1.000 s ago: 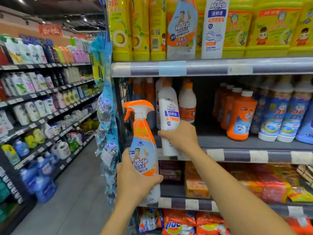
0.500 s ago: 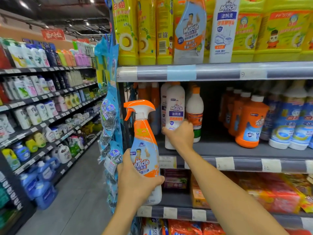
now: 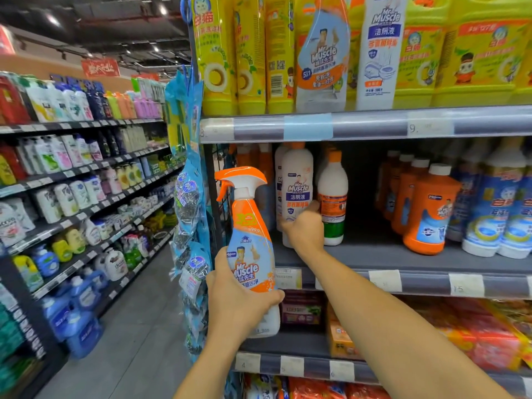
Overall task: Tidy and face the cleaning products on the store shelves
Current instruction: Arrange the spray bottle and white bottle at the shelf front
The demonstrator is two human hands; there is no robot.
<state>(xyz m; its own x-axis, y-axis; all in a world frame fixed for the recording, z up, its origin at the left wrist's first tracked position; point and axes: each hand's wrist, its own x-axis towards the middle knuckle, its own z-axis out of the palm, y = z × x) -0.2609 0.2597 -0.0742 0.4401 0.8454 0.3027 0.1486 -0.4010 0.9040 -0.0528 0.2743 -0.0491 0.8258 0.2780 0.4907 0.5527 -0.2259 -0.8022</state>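
Two Mr Muscle bottles in hand at the cleaning shelves.
The left hand [image 3: 239, 306] grips a spray bottle [image 3: 249, 240] with an orange trigger, labelled "Mr Muscle", held in the air in front of the shelves. The right hand [image 3: 302, 228] curls round the foot of a white bottle [image 3: 298, 185], also marked "Mr Muscle", upright on the middle shelf [image 3: 403, 260] just beside an orange-capped bottle [image 3: 332, 197]. Their contents do not show.

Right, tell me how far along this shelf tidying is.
Done: the white bottle stands on the middle shelf, label forward. In hand: the right hand grips it; the left hand holds the spray bottle. Left: shelving that spray bottle, probably.
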